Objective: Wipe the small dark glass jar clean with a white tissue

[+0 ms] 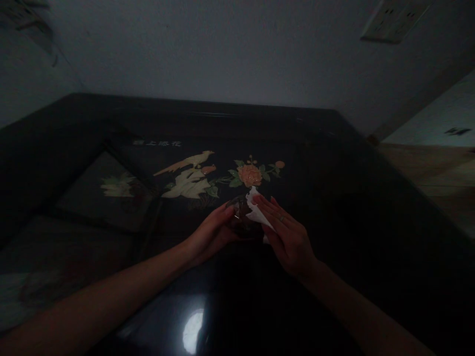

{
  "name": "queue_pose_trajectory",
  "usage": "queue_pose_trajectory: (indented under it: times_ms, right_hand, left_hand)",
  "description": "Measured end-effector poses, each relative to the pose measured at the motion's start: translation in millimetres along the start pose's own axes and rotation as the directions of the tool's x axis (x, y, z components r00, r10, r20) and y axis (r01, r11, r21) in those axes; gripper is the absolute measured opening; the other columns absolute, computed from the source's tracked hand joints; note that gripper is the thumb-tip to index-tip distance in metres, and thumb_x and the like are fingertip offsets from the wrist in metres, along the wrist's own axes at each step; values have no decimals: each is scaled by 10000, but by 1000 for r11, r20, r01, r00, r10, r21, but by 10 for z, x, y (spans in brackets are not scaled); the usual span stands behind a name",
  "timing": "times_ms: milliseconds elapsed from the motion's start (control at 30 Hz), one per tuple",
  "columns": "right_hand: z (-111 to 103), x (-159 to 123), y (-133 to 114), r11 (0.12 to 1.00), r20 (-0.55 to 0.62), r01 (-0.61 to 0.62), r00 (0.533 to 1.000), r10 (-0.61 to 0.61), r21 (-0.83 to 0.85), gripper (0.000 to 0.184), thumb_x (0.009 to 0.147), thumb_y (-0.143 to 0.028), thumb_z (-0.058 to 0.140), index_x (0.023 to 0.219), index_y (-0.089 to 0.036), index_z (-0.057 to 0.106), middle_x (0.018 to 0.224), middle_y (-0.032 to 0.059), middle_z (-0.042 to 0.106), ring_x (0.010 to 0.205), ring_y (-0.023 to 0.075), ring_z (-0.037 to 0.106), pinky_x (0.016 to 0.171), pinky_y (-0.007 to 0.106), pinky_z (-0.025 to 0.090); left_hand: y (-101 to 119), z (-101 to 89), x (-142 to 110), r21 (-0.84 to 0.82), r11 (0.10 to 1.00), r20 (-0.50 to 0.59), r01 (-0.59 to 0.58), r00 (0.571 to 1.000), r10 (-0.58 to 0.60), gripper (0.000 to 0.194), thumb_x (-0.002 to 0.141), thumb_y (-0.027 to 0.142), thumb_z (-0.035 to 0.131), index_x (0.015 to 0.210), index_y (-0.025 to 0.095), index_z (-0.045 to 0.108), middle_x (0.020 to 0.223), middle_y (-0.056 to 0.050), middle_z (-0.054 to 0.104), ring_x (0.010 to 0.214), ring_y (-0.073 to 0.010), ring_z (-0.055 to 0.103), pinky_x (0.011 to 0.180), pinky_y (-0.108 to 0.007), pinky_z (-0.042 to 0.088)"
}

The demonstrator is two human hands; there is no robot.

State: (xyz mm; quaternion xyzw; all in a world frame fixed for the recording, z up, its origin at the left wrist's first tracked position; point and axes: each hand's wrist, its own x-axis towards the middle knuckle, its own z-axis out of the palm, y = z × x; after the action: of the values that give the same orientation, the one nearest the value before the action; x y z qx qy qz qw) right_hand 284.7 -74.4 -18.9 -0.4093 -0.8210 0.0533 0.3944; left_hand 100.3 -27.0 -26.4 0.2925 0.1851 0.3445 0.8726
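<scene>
My left hand curls around a small dark rounded object, perhaps glass; the dim light hides what it is. My right hand presses a crumpled white tissue against that object, fingers extended but held together over the paper. A ring shows on one finger. Both hands meet above a glossy black lacquered table.
The tabletop carries an inlaid picture of a bird and a pink flower, with a line of characters above. A light reflection glints near me. A white wall stands behind, with a wall socket upper right. Wooden floor lies to the right.
</scene>
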Motion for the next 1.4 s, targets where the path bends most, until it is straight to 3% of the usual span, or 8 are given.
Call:
queue_pose_trajectory:
  times_ms: [200,333,533,667,733,1000,1167,1400]
  right_hand:
    - [-29,-1,2,997,-92,79,993,-77,20,554,886,-49,449,1423,-170,381,1295,129,597,1229,228,540,1035,463,468]
    - [-65,14,-29,982,-42,160,987,-157,99,504,891,-80,435,1393,-122,416,1245,159,628,1224,234,545,1016,476,481]
    - [-54,19,-61,966,88,209,971,-224,150,469,973,-226,323,1423,-101,349,1343,172,547,1336,238,410,1078,508,388]
    - [-47,18,-77,981,129,177,974,-186,78,480,992,-269,260,1445,-117,308,1407,158,483,1376,238,341,1114,526,316]
    - [-48,16,-77,988,122,150,980,-155,48,487,982,-234,293,1459,-135,280,1422,144,467,1379,235,335,1121,529,302]
    - [-25,-12,-29,998,-6,55,998,-55,-8,538,914,-74,403,1441,-159,333,1376,139,521,1315,231,442,1104,512,350]
    - [-11,-28,-23,997,-78,81,994,-79,16,554,896,-42,419,1434,-155,347,1302,128,592,1255,211,515,1079,476,406]
    - [-62,8,-77,980,4,151,988,-153,126,469,920,-104,389,1389,-96,400,1261,162,615,1270,203,498,1077,464,407]
  left_hand:
    - [35,-38,19,-93,995,-18,28,999,-30,308,880,372,578,1111,177,637,1133,-92,670,1052,-261,606,913,-442,469]
    - [35,-85,31,-117,992,-49,51,997,-57,316,877,394,576,1089,170,644,1099,-88,679,1057,-257,600,954,-446,438]
    - [18,-56,37,-58,995,-45,82,995,-85,405,793,420,685,1083,140,649,1055,-94,682,967,-235,619,849,-351,482]
    - [9,3,29,-28,998,-29,53,998,-54,353,736,394,753,978,148,682,907,-63,709,778,-169,633,714,-262,490]
    - [4,14,25,-22,999,-14,34,999,-34,329,730,370,765,971,162,684,901,-52,711,777,-164,633,710,-252,488]
    - [-9,-17,17,14,1000,-19,-22,1000,23,370,795,371,699,1101,170,646,1060,-86,693,958,-235,634,832,-354,496]
    - [24,-39,21,-48,999,14,11,1000,-10,327,865,397,607,1099,173,650,1089,-88,688,991,-244,628,845,-392,500]
    - [24,-116,48,-83,996,-54,46,997,-50,343,882,433,567,1086,171,653,1062,-89,694,1008,-245,624,925,-411,456]
